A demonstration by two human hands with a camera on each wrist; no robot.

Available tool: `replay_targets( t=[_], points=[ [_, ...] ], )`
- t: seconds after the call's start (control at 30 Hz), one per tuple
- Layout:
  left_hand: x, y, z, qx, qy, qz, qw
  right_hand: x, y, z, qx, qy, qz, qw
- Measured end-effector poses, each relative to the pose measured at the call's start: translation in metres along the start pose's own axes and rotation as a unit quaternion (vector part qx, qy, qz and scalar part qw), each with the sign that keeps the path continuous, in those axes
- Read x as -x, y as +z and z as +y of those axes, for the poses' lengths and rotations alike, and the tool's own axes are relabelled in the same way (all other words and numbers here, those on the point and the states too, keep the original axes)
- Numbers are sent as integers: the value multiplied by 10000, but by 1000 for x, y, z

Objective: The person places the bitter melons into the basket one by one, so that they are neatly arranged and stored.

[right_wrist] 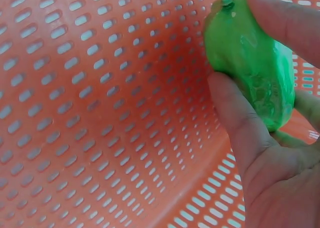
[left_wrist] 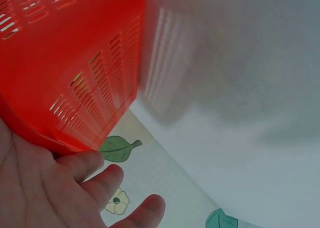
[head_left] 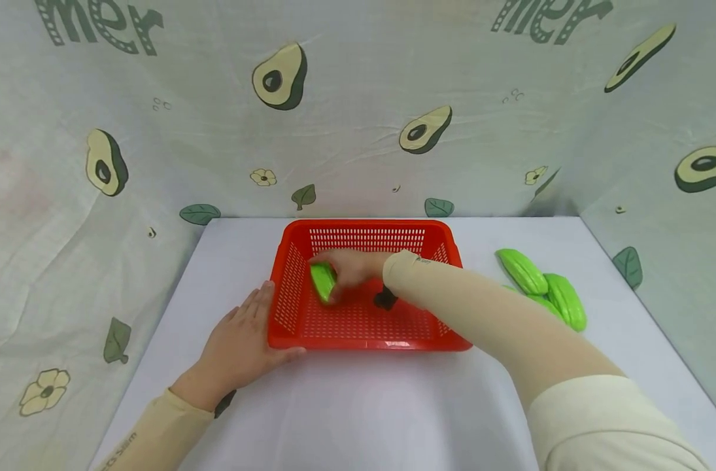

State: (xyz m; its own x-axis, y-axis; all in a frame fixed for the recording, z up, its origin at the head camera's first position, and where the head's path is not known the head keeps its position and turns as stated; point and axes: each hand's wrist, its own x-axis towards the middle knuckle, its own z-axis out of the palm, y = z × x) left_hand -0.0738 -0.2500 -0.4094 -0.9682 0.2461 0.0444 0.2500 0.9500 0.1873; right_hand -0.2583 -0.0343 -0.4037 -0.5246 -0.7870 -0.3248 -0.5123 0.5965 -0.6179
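- Nearest the lens: the cream right sleeve [head_left: 611, 422], slanting in from lower right across the basket's right rim.
- White bench [head_left: 381, 412] carries everything.
- Red perforated basket [head_left: 369, 344] near mid-bench, long side across the view.
- Left hand [head_left: 240, 347]: fingers extended against the basket's left edge, thumb along the near rim; probably steadying it.
- Right hand [head_left: 353, 268]: inside the basket, thumb and fingers gripping one green ribbed fruit.
- Loose green fruits [head_left: 522, 271], at least three, clustered on the bench right of the basket, partly behind the forearm.
- Held fruit [head_left: 322, 282]: inside the basket, towards its left wall. Long axis runs mostly near-to-far, far end tipped left. Floor contact: cannot tell.
- Stem nub [right_wrist: 227, 1]: at the fruit's upper end in the right wrist view; cannot match it to either end in the head view.
- Step, judged: placing the fruit at the left. Next move likely calls for lowering it fully, loosening the grip, then lifting the hand clear of the rim.
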Motion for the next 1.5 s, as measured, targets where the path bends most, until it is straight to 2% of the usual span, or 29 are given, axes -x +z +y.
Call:
replay_targets(
  t=[0.17,0.5,0.8,1.13,1.5],
  points=[
    [0,1,0,-56,20,15,10000,-3,6,2,-216,-16,-24,9998],
    [-2,2,2,-48,74,31,10000,-12,13,3,80,-103,194,9997],
    [0,-2,2,-7,-14,-8,10000,-12,19,-9,429,-220,316,9983],
    [1,-2,1,13,16,88,10000,-15,20,-12,366,-48,337,9988],
    [0,2,0,105,-29,35,9999,-12,22,-9,412,-113,338,9985]
  ],
)
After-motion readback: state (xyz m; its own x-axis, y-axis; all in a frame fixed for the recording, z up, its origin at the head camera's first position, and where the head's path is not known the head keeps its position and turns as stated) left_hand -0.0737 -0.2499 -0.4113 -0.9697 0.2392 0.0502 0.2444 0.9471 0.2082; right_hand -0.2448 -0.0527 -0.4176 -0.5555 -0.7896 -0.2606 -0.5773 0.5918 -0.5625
